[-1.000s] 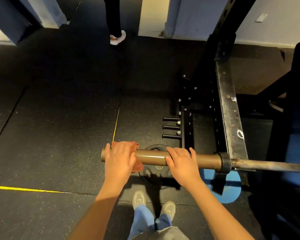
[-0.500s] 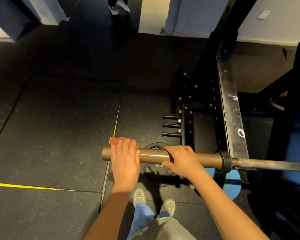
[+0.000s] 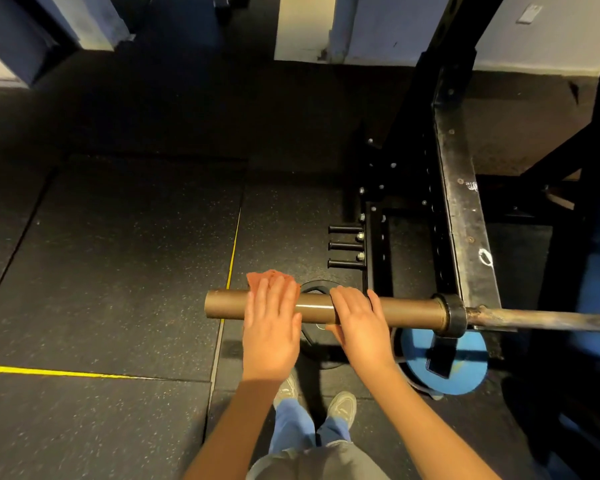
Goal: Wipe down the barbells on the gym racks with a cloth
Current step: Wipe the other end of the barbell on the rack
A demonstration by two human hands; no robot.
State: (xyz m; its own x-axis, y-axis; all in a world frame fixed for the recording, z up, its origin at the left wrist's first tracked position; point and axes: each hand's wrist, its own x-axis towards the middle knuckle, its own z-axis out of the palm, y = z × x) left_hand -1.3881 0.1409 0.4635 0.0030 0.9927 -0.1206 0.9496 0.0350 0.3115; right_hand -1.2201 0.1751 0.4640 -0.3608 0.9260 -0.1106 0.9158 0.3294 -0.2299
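A bronze barbell sleeve lies across the view, its free end at the left and its collar and rusty shaft running right. My left hand lies flat over the sleeve with fingers straight and presses a reddish-orange cloth onto it; the cloth pokes out beyond the fingertips. My right hand rests on the sleeve just to the right, with fingers laid over the top and the thumb on the near side.
The black rack upright rises behind the collar, with three storage pegs low on its left. A blue plate and a black plate lie on the rubber floor below the bar. My feet stand under it.
My left hand and the cloth slid right along the sleeve, away from its free end. My right hand loosened from a curled hold to laid-out fingers. The person at the back left the view.
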